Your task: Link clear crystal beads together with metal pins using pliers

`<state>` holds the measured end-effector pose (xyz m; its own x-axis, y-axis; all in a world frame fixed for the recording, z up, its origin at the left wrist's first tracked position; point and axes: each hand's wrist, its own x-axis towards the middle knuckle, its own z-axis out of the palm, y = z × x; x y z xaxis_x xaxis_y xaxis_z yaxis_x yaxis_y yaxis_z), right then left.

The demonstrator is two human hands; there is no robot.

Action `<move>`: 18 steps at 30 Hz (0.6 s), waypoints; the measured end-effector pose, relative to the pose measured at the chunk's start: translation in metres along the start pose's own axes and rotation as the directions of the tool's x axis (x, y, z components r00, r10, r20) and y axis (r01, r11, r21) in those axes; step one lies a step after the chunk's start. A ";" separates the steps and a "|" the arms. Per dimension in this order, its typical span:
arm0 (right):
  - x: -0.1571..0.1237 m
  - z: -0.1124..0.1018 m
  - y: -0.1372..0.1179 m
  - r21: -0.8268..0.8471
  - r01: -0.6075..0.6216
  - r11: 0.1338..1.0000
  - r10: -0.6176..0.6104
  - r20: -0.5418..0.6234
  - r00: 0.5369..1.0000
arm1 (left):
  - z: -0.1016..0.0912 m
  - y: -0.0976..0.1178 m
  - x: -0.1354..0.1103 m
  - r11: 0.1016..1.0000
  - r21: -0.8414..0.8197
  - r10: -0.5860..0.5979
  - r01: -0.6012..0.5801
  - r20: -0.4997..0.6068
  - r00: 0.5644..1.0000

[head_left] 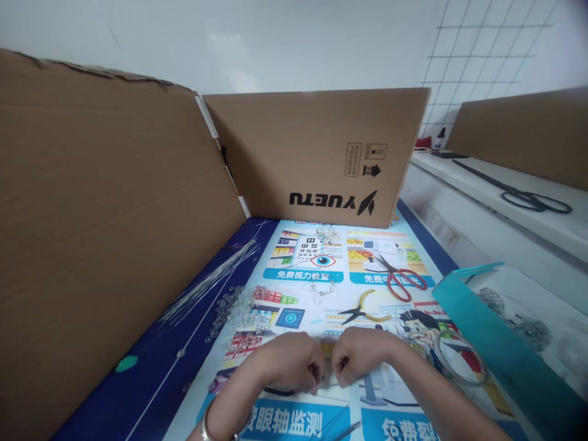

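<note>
My left hand [294,362] and my right hand [362,354] are closed and face each other, a small gap between them, low over the printed sheet [316,343]. Whatever the curled fingers hold, if anything, is hidden or too thin to make out. Just beyond my right hand lie pliers [365,315] with yellow handles, their jaws pointing left. Past my left hand spreads a pile of clear beads [241,311]. Farther off sits a small piece of bent wire with beads [320,286], and a clear wire-and-bead bundle [327,233] rests near the back panel.
Red-handled scissors [404,280] lie back right. A turquoise box [487,343] holds wire bundles, with a wire coil [459,358] beside it. Straight wires [211,282] lie at left. Cardboard panels [316,153] wall the left and back. Black scissors [519,193] rest on a white ledge.
</note>
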<state>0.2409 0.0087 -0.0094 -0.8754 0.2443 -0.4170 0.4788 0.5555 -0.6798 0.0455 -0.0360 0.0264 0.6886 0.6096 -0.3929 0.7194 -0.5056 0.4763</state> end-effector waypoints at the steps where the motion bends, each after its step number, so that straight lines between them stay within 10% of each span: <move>1: 0.000 0.000 0.000 -0.002 -0.002 1.000 0.002 0.000 1.000 | 0.000 0.000 0.000 1.000 0.005 0.003 -0.003 0.003 1.000; 18: -0.002 -0.001 -0.002 0.007 -0.038 0.999 0.038 0.056 0.998 | -0.009 0.001 -0.012 0.999 0.023 -0.044 0.045 -0.006 0.999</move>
<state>0.2416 0.0082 -0.0066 -0.8516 0.2200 -0.4758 0.5125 0.5404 -0.6673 0.0371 -0.0381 0.0386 0.6553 0.6353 -0.4086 0.7512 -0.4917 0.4404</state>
